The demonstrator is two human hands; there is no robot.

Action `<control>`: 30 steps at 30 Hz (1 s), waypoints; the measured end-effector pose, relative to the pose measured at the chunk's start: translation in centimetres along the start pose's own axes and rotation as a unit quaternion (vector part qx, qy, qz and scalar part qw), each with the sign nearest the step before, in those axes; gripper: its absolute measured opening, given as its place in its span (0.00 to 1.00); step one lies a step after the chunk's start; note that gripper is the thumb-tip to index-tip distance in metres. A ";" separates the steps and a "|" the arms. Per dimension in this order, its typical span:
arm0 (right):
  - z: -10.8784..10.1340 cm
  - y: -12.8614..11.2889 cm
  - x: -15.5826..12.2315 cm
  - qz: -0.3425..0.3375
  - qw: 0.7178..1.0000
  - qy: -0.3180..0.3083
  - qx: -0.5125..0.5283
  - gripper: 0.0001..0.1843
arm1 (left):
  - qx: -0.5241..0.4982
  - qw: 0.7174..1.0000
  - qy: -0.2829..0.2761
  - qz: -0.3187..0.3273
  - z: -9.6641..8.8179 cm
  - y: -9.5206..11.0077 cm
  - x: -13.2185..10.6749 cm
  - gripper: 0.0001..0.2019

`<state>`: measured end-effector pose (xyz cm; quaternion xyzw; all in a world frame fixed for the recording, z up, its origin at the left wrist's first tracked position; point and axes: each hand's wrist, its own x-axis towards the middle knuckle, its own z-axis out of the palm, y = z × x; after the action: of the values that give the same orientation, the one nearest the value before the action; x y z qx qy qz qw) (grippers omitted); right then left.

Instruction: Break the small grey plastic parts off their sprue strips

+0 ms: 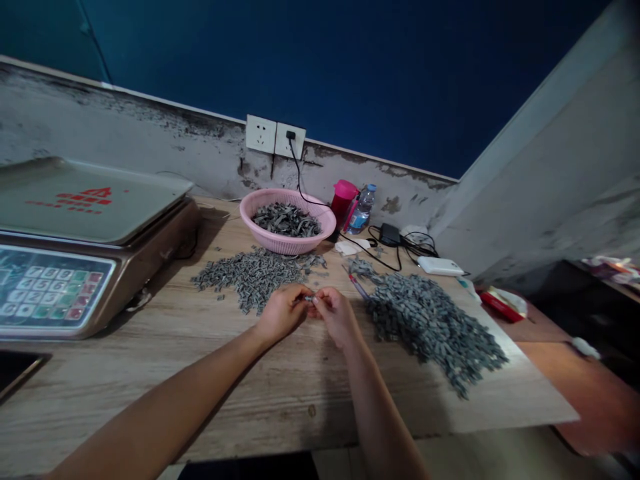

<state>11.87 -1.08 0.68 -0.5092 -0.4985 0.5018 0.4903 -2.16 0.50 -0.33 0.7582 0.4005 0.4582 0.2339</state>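
Near edge first: dark flat slab (pixel 20 373) on the tabletop (pixel 250 400), lower left, partly out of sight. A swinging left elbow might catch it.

Hands next. Left hand (pixel 284 312) and right hand (pixel 338 316) meet fingertip to fingertip over the wood, both pinched nearly closed on one small grey piece (pixel 309 299). Most of it sits behind the fingers; can't tell exactly how it's turned. Main risk, I'd say: tiny part, fingertip-only hold. Uneven pressure or a slip and it pops out.

If it drops, it could be hard to find: left heap (pixel 260 277) of small grey bits sits just beyond the left hand, right heap (pixel 435 320) of grey pieces right of the right hand. Both loose, no tray under either. A dragged wrist could spread them or mix the two. Right heap runs close to the table's right side, so a knock might send pieces over.

Slim pen-like tool (pixel 357 285) lies against that heap; easy to sweep in.

Scale (pixel 135 267) at left, loose bits near it.

Farther back: pink basket (pixel 247 215) of dark strips (pixel 287 220). Black cord (pixel 300 179) from the wall socket (pixel 290 141) passes its rim; a snag could tug it. Water bottle (pixel 363 210) stands behind; if tipped, wet parts.
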 end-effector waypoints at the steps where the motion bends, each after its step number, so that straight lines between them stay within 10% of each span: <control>1: 0.0 0.1 0.0 0.003 1.000 0.000 0.000 0.07 | -0.001 1.000 -0.001 -0.003 0.0 0.0 0.0 0.06; 18: -0.6 -0.2 0.3 0.048 0.996 0.027 0.077 0.14 | -0.036 0.997 -0.034 -0.059 -0.6 0.0 0.2 0.03; 24: -2.0 -0.2 1.1 -0.028 0.988 0.136 0.070 0.14 | -0.059 0.979 0.063 -0.183 -1.5 -2.1 1.3 0.06; 30: -0.5 -0.5 0.2 0.053 0.992 -0.021 0.111 0.16 | -0.094 0.989 -0.023 -0.108 -0.4 -0.6 0.6 0.05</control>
<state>12.36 -0.92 1.20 -0.4666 -0.4219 0.5901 0.5061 -2.62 1.29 -0.26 0.6953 0.4298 0.4484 0.3615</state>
